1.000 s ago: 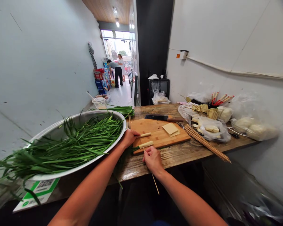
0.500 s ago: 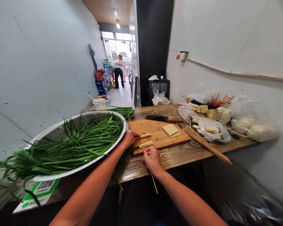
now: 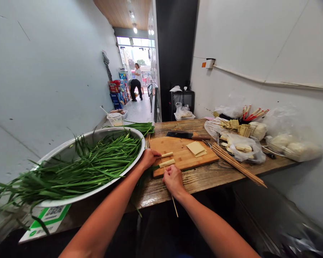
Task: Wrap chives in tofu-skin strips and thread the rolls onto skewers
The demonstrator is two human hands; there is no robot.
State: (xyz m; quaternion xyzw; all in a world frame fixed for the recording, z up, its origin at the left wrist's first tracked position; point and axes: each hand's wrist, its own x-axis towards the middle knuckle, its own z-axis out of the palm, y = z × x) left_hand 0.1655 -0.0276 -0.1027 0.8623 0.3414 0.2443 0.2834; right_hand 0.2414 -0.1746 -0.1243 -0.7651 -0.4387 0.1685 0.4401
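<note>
Two bare arms come up from the bottom edge. The left hand (image 3: 148, 158) and the right hand (image 3: 173, 179) have nothing on them: no gloves, no rings, no watch, no bands. No sleeves show on either arm, all the way down to the bottom edge. The fingers are short and the nails are cut short too. A tiny bit of blue cloth shows at the very bottom, between the two arms.

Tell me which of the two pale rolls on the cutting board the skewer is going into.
The nearer roll, by the board's front edge: the skewer in the right hand meets it. The farther roll lies at the left hand's fingertips.
</note>
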